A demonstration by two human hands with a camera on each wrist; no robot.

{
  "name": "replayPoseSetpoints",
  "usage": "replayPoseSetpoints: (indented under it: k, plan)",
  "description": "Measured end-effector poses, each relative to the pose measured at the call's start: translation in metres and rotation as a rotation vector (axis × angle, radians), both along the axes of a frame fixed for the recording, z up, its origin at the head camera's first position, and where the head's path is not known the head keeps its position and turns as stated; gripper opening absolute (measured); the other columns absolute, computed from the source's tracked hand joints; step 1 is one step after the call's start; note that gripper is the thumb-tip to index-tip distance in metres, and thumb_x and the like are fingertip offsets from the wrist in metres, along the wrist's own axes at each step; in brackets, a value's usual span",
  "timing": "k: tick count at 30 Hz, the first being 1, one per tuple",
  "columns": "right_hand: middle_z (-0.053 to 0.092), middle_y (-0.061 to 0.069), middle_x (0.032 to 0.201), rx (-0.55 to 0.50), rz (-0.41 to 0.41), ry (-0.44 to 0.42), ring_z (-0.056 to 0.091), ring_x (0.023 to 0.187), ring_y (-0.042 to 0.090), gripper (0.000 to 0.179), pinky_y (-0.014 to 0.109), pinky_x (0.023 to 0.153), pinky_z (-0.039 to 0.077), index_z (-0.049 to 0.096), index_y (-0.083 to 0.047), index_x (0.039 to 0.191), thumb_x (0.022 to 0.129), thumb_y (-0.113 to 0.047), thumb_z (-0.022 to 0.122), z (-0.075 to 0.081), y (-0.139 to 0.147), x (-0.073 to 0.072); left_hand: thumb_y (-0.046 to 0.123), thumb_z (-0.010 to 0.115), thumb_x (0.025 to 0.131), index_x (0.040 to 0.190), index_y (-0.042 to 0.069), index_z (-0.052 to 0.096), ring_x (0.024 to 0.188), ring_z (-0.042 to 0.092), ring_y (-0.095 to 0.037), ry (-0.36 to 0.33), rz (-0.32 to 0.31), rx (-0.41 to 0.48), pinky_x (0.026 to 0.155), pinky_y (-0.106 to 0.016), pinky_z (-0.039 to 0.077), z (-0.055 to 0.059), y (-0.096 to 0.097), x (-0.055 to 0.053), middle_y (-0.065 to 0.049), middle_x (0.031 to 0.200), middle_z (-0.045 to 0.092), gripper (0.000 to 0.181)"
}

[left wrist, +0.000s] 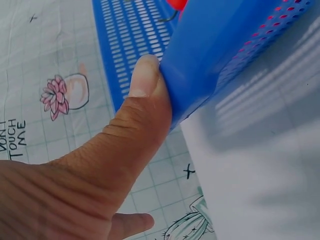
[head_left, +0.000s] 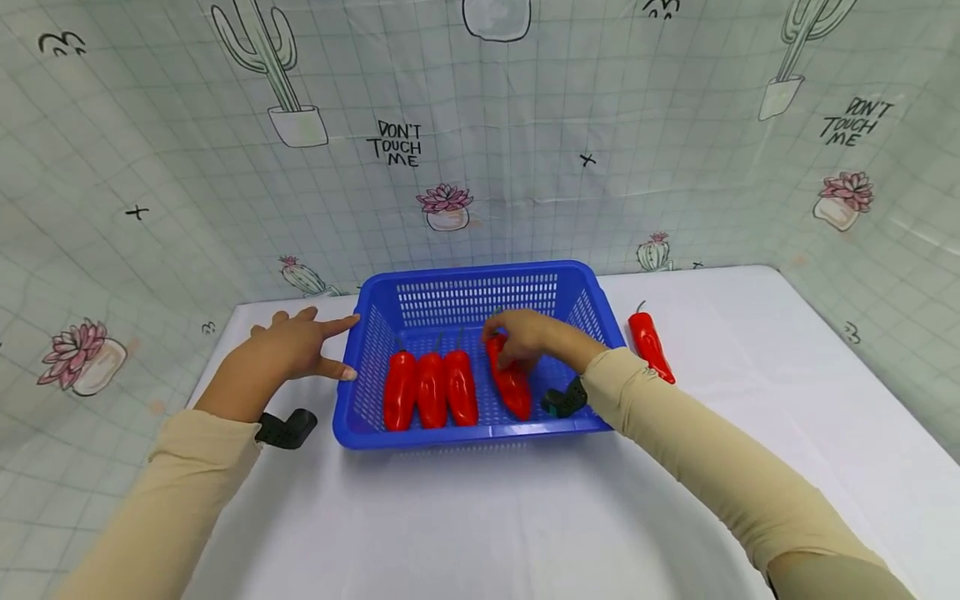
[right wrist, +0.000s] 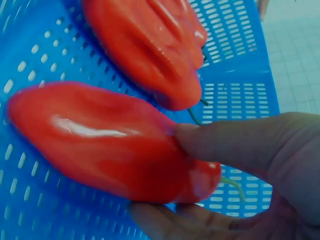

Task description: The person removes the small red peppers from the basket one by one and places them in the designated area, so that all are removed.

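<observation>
Inside the blue plastic basket (head_left: pixel 442 435), my right hand (head_left: pixel 525 333) holds a red pepper (head_left: pixel 513 390) between thumb and fingers near its stem end. In the right wrist view the thumb lies on top of this pepper (right wrist: pixel 100 140), with the fingers curled below it. Three more red peppers (head_left: pixel 431 392) lie side by side in the basket's left half, stems toward the back. My left hand (head_left: pixel 288 346) is at the basket's left side, fingers spread and fairly straight. Its thumb (left wrist: pixel 145 95) touches the basket rim (left wrist: pixel 192 65) in the left wrist view.
One more red pepper (head_left: pixel 651 346) lies on the white table (head_left: pixel 480 517), just right of the basket. A patterned cloth (head_left: pixel 510 183) with cactus drawings hangs behind the table and along its sides. Each wrist wears a dark camera mount (head_left: pixel 288 429).
</observation>
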State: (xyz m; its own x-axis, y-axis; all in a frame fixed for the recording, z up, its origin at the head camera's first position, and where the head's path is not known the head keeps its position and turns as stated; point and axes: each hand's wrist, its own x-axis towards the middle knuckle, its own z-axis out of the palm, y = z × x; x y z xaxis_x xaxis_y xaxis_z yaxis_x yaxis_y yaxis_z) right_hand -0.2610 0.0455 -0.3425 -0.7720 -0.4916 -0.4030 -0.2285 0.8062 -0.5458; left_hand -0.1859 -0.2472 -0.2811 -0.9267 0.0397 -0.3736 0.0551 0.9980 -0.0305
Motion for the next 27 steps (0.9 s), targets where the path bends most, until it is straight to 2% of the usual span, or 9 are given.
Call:
replayPoseSetpoints:
  k: [4, 10, 17, 23, 27]
  plan:
    - [0.058, 0.019, 0.122, 0.042, 0.015, 0.092, 0.068, 0.085, 0.025, 0.051, 0.028, 0.064, 0.061, 0.06, -0.012, 0.132, 0.084, -0.005, 0.075, 0.002, 0.0, -0.001, 0.055, 0.072, 0.08, 0.155, 0.017, 0.026, 0.134, 0.024, -0.065, -0.007, -0.002, -0.001, 0.102, -0.078, 0.028, 0.002, 0.0, 0.001, -0.038, 0.152, 0.021, 0.096]
    - [0.063, 0.017, 0.114, 0.031, 0.047, 0.223, 0.064, 0.086, 0.024, 0.053, 0.028, 0.067, 0.06, 0.059, -0.011, 0.13, 0.08, -0.006, 0.078, 0.012, 0.002, 0.0, 0.055, 0.072, 0.081, 0.155, 0.018, 0.026, 0.134, 0.025, -0.064, 0.001, -0.004, -0.001, 0.102, -0.077, 0.029, 0.001, 0.002, -0.001, -0.037, 0.152, 0.023, 0.095]
    - [0.069, 0.017, 0.105, -0.021, 0.079, 0.257, 0.068, 0.085, 0.024, 0.047, 0.029, 0.069, 0.061, 0.062, -0.001, 0.123, 0.079, -0.005, 0.078, 0.032, 0.003, 0.002, 0.054, 0.072, 0.081, 0.155, 0.018, 0.024, 0.134, 0.025, -0.065, -0.03, 0.025, -0.003, 0.101, -0.077, 0.03, 0.001, 0.0, 0.0, -0.038, 0.152, 0.021, 0.096]
    - [0.069, 0.019, 0.111, -0.051, 0.024, 0.26, 0.071, 0.091, 0.026, 0.046, 0.034, 0.074, 0.062, 0.063, -0.003, 0.126, 0.083, -0.008, 0.077, 0.048, 0.014, 0.006, 0.054, 0.073, 0.08, 0.156, 0.018, 0.024, 0.134, 0.024, -0.065, -0.042, 0.031, 0.006, 0.1, -0.077, 0.033, 0.002, 0.001, -0.001, -0.038, 0.152, 0.02, 0.097]
    - [0.068, 0.018, 0.112, -0.065, -0.017, 0.314, 0.071, 0.091, 0.027, 0.045, 0.036, 0.074, 0.062, 0.064, -0.005, 0.126, 0.083, -0.01, 0.076, 0.054, 0.021, 0.009, 0.052, 0.073, 0.081, 0.155, 0.016, 0.023, 0.133, 0.024, -0.066, -0.041, 0.034, 0.018, 0.099, -0.076, 0.034, 0.002, 0.002, 0.001, -0.04, 0.151, 0.019, 0.096]
